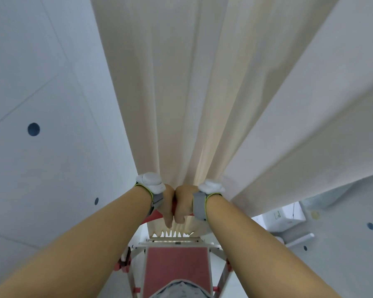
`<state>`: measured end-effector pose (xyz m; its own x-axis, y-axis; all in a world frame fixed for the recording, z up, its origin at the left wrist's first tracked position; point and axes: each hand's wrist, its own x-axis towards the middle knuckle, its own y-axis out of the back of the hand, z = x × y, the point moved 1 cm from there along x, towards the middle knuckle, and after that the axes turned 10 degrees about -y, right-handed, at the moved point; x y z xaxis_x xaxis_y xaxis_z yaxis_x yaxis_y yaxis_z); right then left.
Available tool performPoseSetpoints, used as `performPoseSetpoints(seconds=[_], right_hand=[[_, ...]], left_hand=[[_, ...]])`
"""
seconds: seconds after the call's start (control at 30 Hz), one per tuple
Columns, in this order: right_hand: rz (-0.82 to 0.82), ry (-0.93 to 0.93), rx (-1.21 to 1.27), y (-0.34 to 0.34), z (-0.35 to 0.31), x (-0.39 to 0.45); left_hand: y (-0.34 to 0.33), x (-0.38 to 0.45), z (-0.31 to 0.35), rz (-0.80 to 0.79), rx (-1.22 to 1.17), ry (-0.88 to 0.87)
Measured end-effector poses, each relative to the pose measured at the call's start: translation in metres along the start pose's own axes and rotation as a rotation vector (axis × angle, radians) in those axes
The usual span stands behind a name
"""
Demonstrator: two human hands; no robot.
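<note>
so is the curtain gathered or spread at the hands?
Gathered. The left hand and right hand grip the curtain side by side, its folds pinched into tight pleats there and fanning out beyond.

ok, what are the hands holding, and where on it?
Left hand and right hand both grip the cream curtain where it is bunched together, close to its pleated edge, with the two hands touching.

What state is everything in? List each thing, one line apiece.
curtain: hanging, bunched into tight folds at the hands.
left hand: curled round the bunched curtain, knuckles against the other hand.
right hand: curled round the bunched curtain.
stepladder: standing open beneath the arms.
</note>
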<state>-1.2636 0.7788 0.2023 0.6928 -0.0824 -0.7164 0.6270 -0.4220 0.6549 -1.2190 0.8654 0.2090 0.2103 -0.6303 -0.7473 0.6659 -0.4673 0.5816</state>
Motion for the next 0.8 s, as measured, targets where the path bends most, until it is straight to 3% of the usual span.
performPoseSetpoints(seconds=[0.1,0.23,0.53,0.8], right_hand=[[0.001,-0.017,0.005,-0.001,0.001,0.003],[0.001,-0.037,-0.042,-0.001,0.0,0.008],[0.052,-0.024,-0.059,-0.006,0.001,0.011],[0.163,0.014,-0.148,-0.011,0.002,0.008]], left_hand=[[0.001,0.001,0.0,0.054,0.029,0.039],[0.005,0.004,-0.001,-0.049,0.015,0.006],[-0.002,0.015,-0.005,-0.007,0.121,0.002],[-0.001,0.012,-0.002,0.0,0.115,0.034]])
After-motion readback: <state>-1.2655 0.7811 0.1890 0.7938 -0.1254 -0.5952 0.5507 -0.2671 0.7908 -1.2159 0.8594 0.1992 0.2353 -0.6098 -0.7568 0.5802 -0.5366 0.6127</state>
